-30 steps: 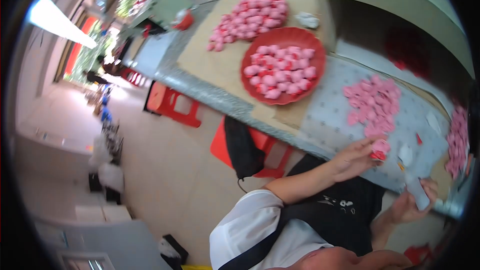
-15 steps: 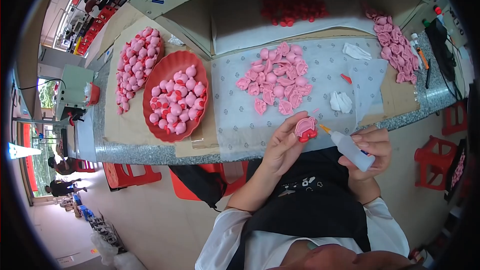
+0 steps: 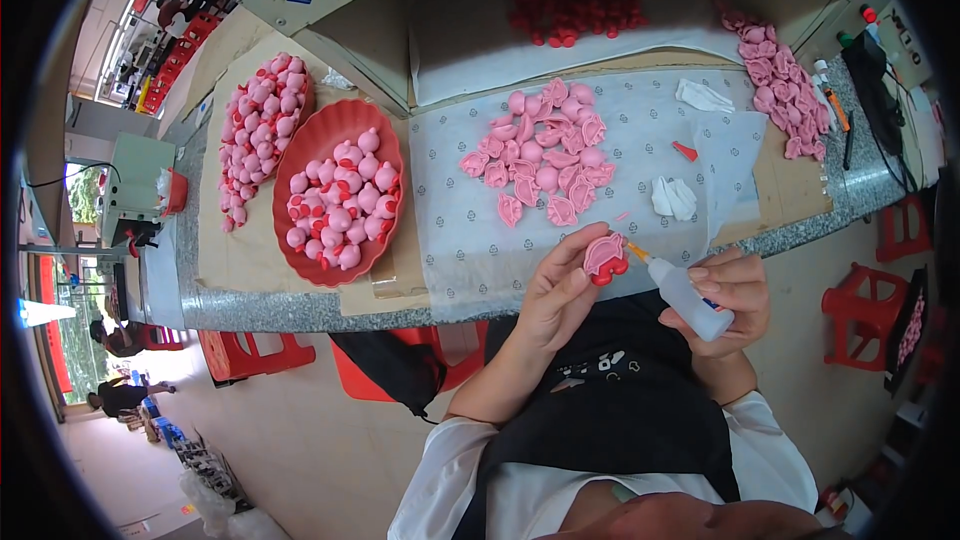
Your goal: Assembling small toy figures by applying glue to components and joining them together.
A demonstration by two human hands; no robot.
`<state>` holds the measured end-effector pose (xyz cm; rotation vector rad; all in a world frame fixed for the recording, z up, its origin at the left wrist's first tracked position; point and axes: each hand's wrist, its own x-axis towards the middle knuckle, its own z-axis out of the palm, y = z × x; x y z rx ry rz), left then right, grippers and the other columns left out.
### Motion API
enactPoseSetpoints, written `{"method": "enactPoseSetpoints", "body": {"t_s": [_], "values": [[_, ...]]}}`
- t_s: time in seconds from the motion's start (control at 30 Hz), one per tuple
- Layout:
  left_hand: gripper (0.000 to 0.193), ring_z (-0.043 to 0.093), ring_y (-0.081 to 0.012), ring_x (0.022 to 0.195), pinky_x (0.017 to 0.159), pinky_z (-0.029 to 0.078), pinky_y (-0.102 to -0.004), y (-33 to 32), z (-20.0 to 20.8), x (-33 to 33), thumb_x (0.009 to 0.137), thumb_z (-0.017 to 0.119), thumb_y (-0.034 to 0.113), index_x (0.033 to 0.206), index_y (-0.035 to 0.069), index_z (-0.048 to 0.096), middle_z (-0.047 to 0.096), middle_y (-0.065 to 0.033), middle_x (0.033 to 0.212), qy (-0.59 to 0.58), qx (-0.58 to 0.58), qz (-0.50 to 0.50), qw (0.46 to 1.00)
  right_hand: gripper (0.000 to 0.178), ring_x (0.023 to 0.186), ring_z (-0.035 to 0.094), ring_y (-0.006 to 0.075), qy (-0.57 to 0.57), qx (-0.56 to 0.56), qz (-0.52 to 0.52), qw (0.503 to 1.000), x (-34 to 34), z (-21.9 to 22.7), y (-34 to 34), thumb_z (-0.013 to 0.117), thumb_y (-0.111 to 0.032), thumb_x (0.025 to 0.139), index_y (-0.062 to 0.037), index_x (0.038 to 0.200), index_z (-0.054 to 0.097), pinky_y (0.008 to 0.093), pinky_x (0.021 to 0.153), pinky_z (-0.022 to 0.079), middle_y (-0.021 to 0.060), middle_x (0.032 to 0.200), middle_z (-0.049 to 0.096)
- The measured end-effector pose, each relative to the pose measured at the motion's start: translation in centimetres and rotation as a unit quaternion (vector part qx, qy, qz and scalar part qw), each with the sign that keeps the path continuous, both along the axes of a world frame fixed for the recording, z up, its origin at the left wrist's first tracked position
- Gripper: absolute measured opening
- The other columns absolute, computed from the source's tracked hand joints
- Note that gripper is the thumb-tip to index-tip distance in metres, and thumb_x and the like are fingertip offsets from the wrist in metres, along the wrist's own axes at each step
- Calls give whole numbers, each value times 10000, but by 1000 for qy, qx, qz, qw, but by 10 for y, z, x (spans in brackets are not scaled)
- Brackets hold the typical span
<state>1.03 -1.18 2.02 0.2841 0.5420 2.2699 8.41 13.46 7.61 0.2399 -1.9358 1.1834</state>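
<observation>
– Checking your hands: what's where, left to right?

– Your left hand [image 3: 557,285], fingers clamped on the pink-and-red piece [image 3: 604,257], near the front edge of the counter [image 3: 300,314]. Next, the orange nozzle [image 3: 639,254], the bottle [image 3: 690,300], then your right hand [image 3: 735,295], fingers wrapped round the bottle's body.

– Key relation?

– Nozzle to piece. Tip sits at the piece's right rim, beside the pink part; touching or just apart, can't tell. Bottle's long axis slants: tip upper left, base lower right. Your left hand is the nearer one to the piece; your right sits back toward the base.

– Materials and shapes, same order?

– Far left, a heap of pink balls [image 3: 265,105], smooth, with red bits. Then a red dish [image 3: 330,120], scalloped rim, plastic by the look, similar balls inside. Thin printed sheet [image 3: 450,230] under folded pink pieces [image 3: 540,155], edges ruffled, some round ones mixed in. In your left fingers: frilled pink shell above, glossy red lobes below. Crumpled tissue [image 3: 675,198] and a small red scrap [image 3: 685,150] beyond. Bottle's translucent, cylindrical; nozzle tapers. Far right, a pile of pink pieces [image 3: 790,100], curled.
</observation>
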Motion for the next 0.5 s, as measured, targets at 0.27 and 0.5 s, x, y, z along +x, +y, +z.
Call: {"method": "enactPoseSetpoints", "body": {"t_s": [0.27,0.5], "values": [[477,392,-188,1093,943,261,-332,0,-1,0,778,550,173,1182,5,360,435,-109,1147,-2,-9,7,1000,483,668,540,158,2,-25,3,1000,2,-1,-1,794,-85,477,-73,864,506,258,564,435,58,790,511],[480,396,-182,1084,935,265,-329,1,-1,0,773,557,179,1179,9,365,439,-99,1138,24,-28,16,999,446,622,499,142,-10,8,0,1000,1,-1,-2,771,-103,530,-70,869,483,243,557,431,66,788,486]]}}
